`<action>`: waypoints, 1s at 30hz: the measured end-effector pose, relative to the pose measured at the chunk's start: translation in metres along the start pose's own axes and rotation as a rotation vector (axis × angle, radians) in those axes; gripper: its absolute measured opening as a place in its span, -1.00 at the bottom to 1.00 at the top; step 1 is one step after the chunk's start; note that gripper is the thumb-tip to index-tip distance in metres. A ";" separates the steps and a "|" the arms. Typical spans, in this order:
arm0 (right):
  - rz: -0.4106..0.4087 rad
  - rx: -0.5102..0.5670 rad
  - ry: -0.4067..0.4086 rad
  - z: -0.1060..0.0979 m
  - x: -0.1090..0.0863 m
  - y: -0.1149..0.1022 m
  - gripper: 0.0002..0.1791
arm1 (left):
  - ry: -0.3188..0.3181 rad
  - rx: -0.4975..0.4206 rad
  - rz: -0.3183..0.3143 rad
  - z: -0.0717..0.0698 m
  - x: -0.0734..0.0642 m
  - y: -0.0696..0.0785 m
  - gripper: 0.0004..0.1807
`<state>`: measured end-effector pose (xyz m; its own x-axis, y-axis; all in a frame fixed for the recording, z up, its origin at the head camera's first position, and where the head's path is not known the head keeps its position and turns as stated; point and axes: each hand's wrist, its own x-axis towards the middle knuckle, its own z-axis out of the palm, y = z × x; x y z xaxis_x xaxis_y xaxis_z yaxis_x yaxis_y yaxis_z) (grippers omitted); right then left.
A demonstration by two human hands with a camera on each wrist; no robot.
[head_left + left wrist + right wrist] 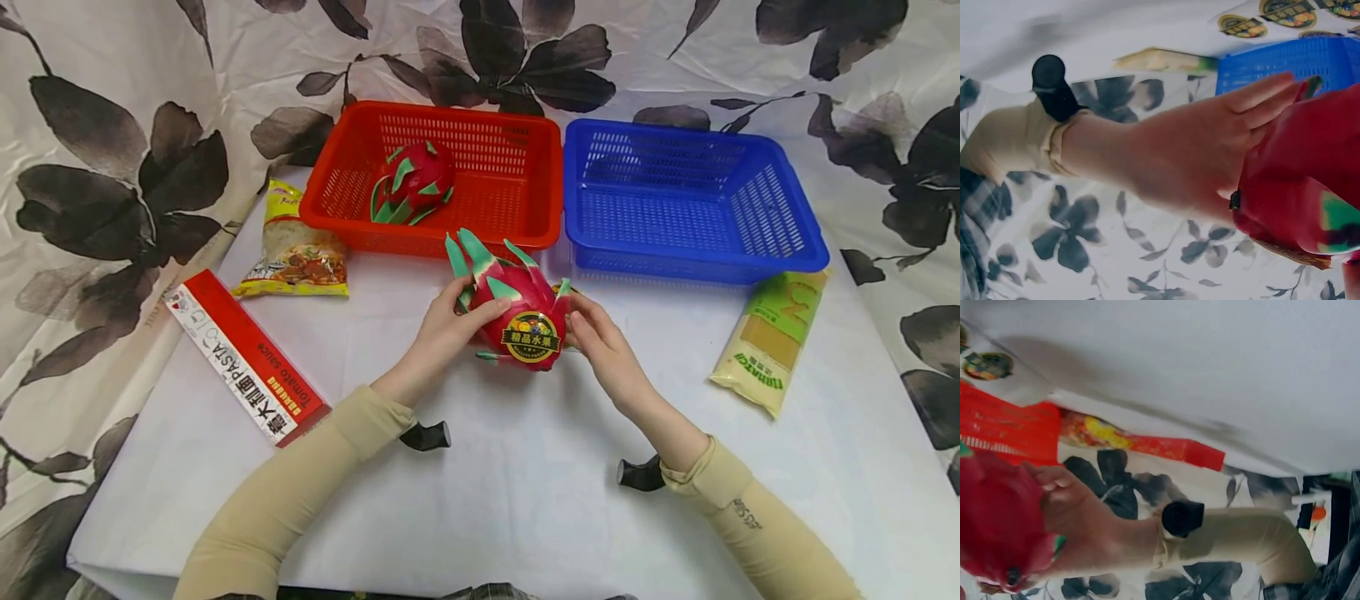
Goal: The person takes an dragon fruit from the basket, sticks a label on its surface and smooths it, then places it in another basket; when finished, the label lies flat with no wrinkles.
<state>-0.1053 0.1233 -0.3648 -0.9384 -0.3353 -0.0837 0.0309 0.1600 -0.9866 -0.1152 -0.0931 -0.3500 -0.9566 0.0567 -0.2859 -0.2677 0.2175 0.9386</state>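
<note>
A pink-red dragon fruit (517,292) with green leaf tips is between both hands over the middle of the table. A round black and gold label (531,337) faces up on its near side. The left hand (453,321) grips its left side, thumb across the top near the label. On the opposite side, the right hand (603,342) holds the fruit, its fingers (1266,103) lying along the skin in the left wrist view. Behind the fruit, mostly hidden in the head view, several round stickers (1288,12) lie on the table.
A red basket (442,242) containing another dragon fruit (420,179) stands beside a blue basket (675,262). To the left are a noodle bag (296,246) and a red-and-white pasta box (247,358). A yellow-green pasta pack (772,337) lies right. Black wrist mounts (426,436) protrude beneath the forearms.
</note>
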 end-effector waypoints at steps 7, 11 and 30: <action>0.063 0.026 -0.094 0.006 -0.003 -0.003 -0.29 | 0.019 -0.034 0.055 0.004 -0.006 0.000 -0.24; 0.089 0.009 -0.106 0.009 -0.002 -0.005 -0.27 | 0.025 -0.037 0.071 0.004 -0.007 -0.001 -0.25; 0.142 -0.006 -0.058 0.009 0.001 -0.010 -0.38 | 0.014 -0.174 0.123 0.018 -0.012 -0.009 -0.36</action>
<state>-0.1029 0.1131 -0.3567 -0.9032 -0.3619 -0.2306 0.1596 0.2154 -0.9634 -0.0989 -0.0785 -0.3586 -0.9844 0.0585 -0.1660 -0.1640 0.0378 0.9857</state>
